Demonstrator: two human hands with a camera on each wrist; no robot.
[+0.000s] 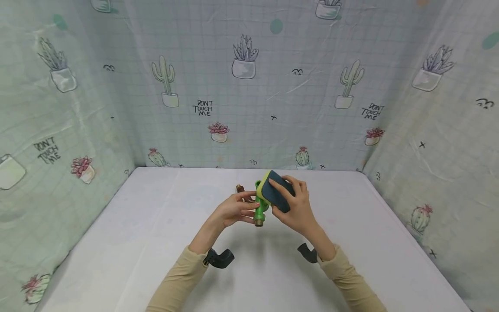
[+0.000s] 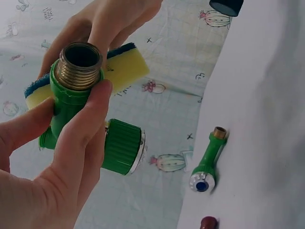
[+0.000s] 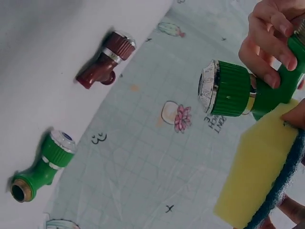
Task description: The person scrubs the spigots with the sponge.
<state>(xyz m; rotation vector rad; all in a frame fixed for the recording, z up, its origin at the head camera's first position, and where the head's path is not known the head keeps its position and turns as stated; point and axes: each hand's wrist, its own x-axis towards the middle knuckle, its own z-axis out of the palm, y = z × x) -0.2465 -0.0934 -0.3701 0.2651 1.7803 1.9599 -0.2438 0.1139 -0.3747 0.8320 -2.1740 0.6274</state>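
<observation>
Cactus-printed sheeting (image 1: 273, 95) hangs behind and beside a white table (image 1: 382, 251).

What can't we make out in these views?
Right wrist: threaded brass end of the green plastic valve held in the left hand, partly cut off by the right edge.
Right wrist: marks on its round silver cap, too small and blurred to read.
Left wrist: most of the dark red plastic valve, cut off by the bottom edge.
Left wrist: middle of the yellow-and-blue sponge, behind the held valve.

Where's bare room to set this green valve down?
On the white tabletop: from the left hand to the left edge, or from the right hand to the right edge. Crowded: middle back, where a maroon valve with ribbed knob and another green, brass-mouthed valve lie.
</observation>
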